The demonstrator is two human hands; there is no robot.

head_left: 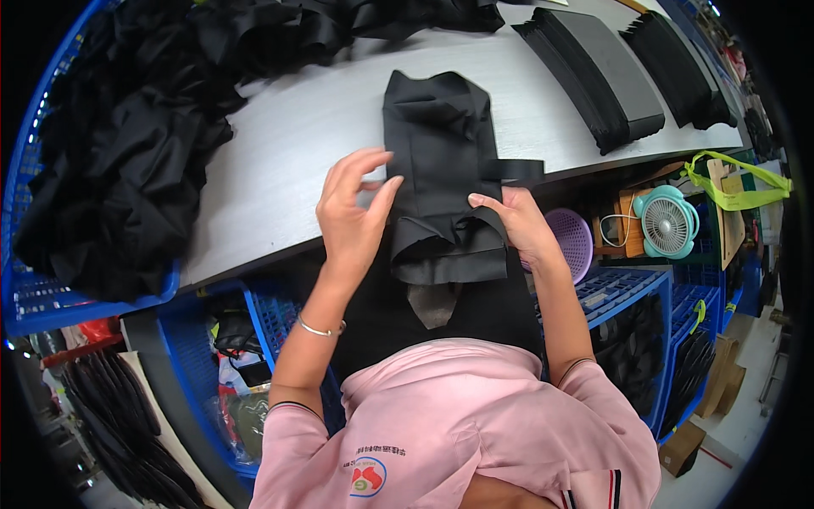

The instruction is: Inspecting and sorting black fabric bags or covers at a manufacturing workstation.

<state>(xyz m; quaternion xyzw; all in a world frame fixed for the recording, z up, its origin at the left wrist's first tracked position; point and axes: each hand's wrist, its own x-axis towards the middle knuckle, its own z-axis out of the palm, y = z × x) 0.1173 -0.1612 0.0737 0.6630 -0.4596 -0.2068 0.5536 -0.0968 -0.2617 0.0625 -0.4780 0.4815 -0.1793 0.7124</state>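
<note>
A black fabric pouch (441, 161) lies partly on the white table, its lower end gaping and hanging over the near edge toward my lap. A short black strap (524, 170) sticks out from its right side. My right hand (519, 222) grips the pouch's lower right side, thumb on top and the other fingers hidden underneath. Beside the left edge is my left hand (354, 191), its thumb and curved fingers apart. The fingertips come close to the cloth; whether they touch it I cannot tell.
Heaped black fabric pieces (127, 170) fill a blue crate (25, 310) at the left and spread along the table's far side. Two stacks of black panels (606, 76) lie at the far right. Beyond the near edge are a purple basket (570, 242), a turquoise fan (668, 222) and blue crates (627, 293).
</note>
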